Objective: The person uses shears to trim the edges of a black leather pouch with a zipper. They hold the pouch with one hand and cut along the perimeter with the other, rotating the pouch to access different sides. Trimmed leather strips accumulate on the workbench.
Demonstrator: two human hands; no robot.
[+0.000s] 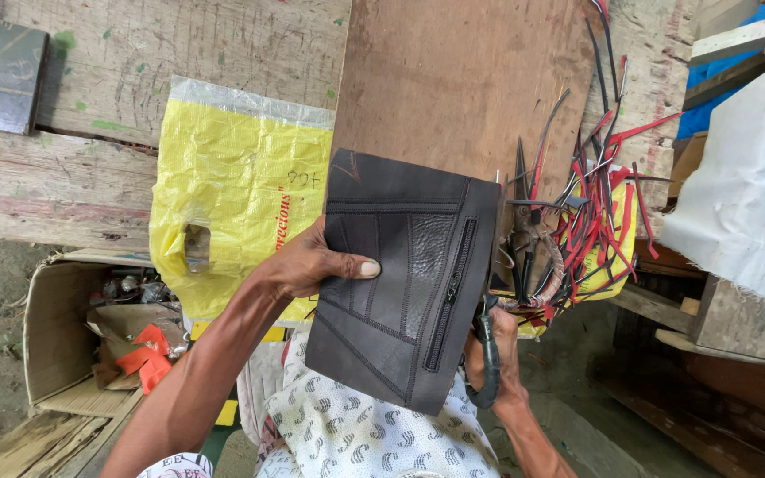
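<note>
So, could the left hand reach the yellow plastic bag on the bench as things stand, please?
Probably yes: the yellow plastic bag lies bare just beyond the left hand, with nothing between them, though that hand is gripping the black leather pouch.

Black leather pouch (405, 283): matt panels, one pebbled and faintly glossy, with a metal zip. Bench (90, 177): rough, weathered bare wood under a smoother brown board (462, 80). Yellow plastic bag (236, 195): crinkled, shiny. Cardboard box (59, 327): dull, worn. Red and black offcut strips (591, 221): smooth.
</note>
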